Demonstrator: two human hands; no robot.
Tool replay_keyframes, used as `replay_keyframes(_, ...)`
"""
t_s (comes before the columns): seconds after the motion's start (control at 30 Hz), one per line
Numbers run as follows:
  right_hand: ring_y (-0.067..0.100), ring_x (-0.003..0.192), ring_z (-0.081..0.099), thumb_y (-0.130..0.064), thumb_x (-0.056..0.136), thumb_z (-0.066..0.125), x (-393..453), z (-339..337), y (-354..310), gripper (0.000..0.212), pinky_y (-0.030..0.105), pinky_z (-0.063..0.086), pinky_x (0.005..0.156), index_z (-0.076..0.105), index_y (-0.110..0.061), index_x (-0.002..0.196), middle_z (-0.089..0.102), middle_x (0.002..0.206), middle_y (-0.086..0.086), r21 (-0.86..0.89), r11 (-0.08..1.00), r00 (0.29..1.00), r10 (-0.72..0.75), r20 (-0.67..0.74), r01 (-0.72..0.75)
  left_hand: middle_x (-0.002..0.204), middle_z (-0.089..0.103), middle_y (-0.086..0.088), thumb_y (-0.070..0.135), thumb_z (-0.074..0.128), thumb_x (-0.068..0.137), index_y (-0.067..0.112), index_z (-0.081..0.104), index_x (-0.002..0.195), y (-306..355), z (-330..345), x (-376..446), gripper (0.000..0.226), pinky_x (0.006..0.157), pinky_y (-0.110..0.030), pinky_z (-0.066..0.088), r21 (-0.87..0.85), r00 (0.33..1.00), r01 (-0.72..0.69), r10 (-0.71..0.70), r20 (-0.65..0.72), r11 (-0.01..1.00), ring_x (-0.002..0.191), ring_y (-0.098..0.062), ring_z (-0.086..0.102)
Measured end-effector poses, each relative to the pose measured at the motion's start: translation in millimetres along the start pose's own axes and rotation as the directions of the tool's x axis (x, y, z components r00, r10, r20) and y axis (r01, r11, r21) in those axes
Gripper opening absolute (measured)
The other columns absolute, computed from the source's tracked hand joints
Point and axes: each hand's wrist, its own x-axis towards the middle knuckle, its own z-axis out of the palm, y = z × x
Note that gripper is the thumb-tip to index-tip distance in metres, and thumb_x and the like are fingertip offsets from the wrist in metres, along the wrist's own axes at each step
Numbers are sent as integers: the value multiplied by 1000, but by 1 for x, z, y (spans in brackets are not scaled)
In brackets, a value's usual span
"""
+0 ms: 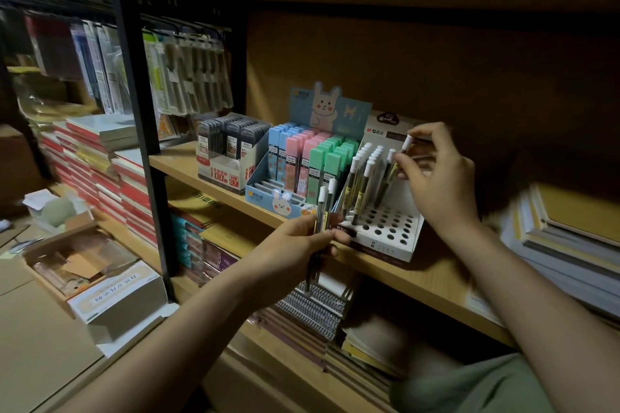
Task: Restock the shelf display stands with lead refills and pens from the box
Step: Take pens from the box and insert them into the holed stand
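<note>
A white display stand point(391, 231) with rows of round holes sits on the wooden shelf point(432, 282). Several white-capped lead refill tubes point(360, 174) stand in its back rows. My right hand point(436, 174) pinches one white-capped refill tube point(402, 152), tilted, above the stand's right back part. In front of the stand's left corner, my left hand point(302, 241) grips a small bundle of the same tubes point(323, 206), caps up.
Left of the white stand are a bunny display point(302, 161) of blue, pink and green refill cases and a grey refill box point(231, 147). Notebooks are stacked at the right point(570, 238) and on the lower shelves. An open carton point(87, 265) lies lower left.
</note>
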Motion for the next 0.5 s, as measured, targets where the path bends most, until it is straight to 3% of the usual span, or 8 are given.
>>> replay_keyframes(0.17,9,82,64,-11,88,68,4,8,-1,30,9,50,63,56,-15,115,60,111,5,-84,996,999,-8,34,11,91,70,-4,12,44,99,14,55,123,-2,-2,0,26,67,-27,40,9,998,-35,36,-51,999,69,-11,55)
replay_keyframes(0.3,-2,75,55,-9,88,68,-1,12,-3,31,6,43,61,56,-16,115,55,105,-2,-134,991,997,23,71,-13,86,68,-3,14,44,100,12,56,118,-2,-3,1,22,66,-25,36,-17,994,-30,28,-106,999,67,-10,50)
replay_keyframes(0.43,8,79,60,-10,87,70,-3,11,-5,30,9,43,62,58,-16,113,55,100,-4,-155,988,999,5,47,2,82,68,-1,7,42,100,7,55,120,0,-2,3,24,63,-23,36,-50,992,-48,41,-122,998,65,-9,48)
replay_keyframes(0.5,10,84,58,-10,86,72,-4,11,-5,29,9,41,64,58,-15,111,55,98,-5,-172,985,999,-6,37,12,84,69,2,8,42,101,3,53,124,0,-2,2,26,60,-20,41,-32,996,-60,58,-66,998,65,-7,52)
